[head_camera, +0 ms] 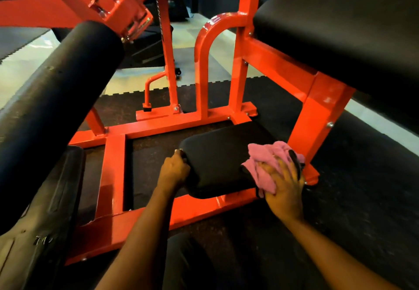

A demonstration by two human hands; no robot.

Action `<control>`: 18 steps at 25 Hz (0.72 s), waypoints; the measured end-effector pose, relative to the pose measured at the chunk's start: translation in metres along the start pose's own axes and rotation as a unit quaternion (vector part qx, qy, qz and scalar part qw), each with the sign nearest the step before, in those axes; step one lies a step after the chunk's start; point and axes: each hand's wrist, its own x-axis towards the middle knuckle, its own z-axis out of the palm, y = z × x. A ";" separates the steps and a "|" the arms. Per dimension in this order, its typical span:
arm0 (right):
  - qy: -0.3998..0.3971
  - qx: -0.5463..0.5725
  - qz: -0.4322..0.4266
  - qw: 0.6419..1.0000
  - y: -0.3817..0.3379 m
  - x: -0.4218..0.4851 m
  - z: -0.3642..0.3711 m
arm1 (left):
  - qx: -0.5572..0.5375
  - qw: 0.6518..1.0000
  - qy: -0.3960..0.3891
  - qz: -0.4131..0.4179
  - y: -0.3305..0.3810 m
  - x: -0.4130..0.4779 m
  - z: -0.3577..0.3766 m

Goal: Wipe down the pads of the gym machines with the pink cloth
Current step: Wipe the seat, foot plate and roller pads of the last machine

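Note:
A low black pad (217, 160) sits inside the orange machine frame (172, 122) near the floor. My left hand (174, 169) grips the pad's left edge, fingers curled round it. My right hand (284, 185) presses the bunched pink cloth (265, 165) against the pad's right end, fingers spread over the cloth. A large black seat pad (340, 29) hangs above at the right. A thick black roller pad (61, 99) slants across the left.
Orange uprights and a curved bar (204, 67) stand behind the low pad. Dark rubber flooring (351, 187) lies under and around the machine, with pale floor (136, 81) beyond. A worn black pad (52, 210) lies at the lower left. My dark-clothed knee is at the bottom.

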 end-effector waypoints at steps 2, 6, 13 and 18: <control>0.049 0.010 0.111 0.993 -0.013 0.019 0.012 | -0.003 1.000 0.000 0.005 -0.001 -0.006 0.003; -0.105 -0.065 0.086 0.989 -0.087 0.060 0.041 | -0.016 1.000 0.009 -0.004 0.000 -0.013 0.010; -0.257 -0.060 0.207 0.942 -0.025 0.138 0.018 | -0.033 0.999 0.018 0.010 -0.001 -0.018 0.011; -0.199 -0.115 0.111 0.967 -0.083 0.084 0.018 | -0.025 1.000 0.004 -0.004 0.005 -0.020 0.006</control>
